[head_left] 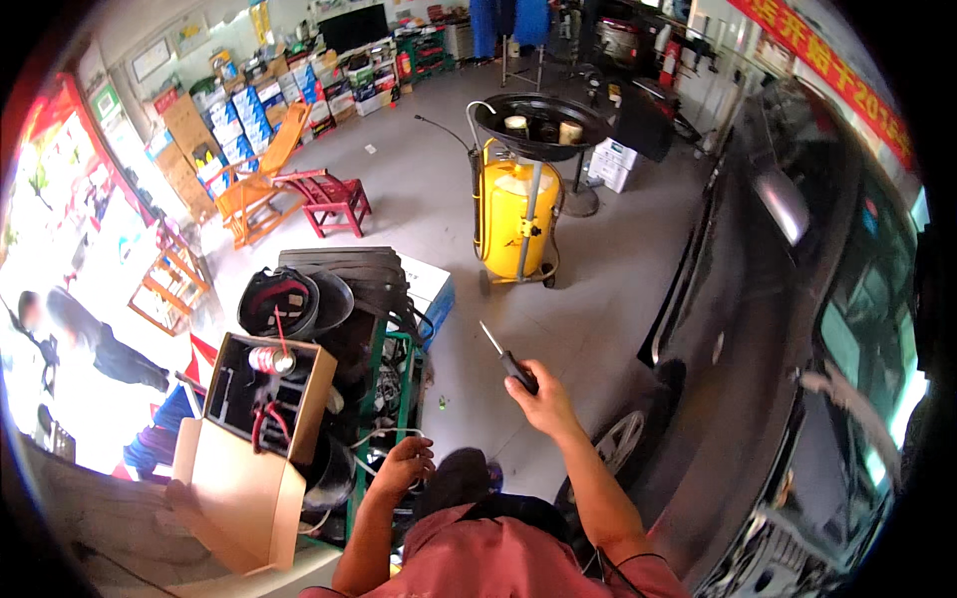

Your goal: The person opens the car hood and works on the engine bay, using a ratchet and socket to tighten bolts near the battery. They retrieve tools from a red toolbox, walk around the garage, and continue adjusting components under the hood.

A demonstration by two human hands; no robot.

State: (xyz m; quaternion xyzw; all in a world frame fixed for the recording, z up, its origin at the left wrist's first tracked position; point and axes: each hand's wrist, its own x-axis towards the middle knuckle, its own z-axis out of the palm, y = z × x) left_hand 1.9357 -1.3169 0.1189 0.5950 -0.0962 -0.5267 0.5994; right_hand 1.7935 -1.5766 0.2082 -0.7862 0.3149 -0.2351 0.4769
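Observation:
My right hand [546, 399] is closed around the black handle of a screwdriver [515, 367], its metal shaft pointing up and away to the left. My left hand [404, 466] hangs beside a green metal rack [391, 349], fingers loosely bent and nothing visible in them. Left of it is an open cardboard box [317, 399]. Inside the box are a spray can [271, 360] with a red straw, red-handled pliers [269, 427] and other dark tools. A pale cable [394, 432] runs from the rack close to my left fingers.
On my right stands a dark car [718, 439] with its hood up. Ahead is a yellow oil drainer [518, 214] under a black pan [543, 125]. Black buckets [334, 299] stand behind the box. Wooden chairs [327, 199] are farther left. A person [100, 339] is at the bright doorway.

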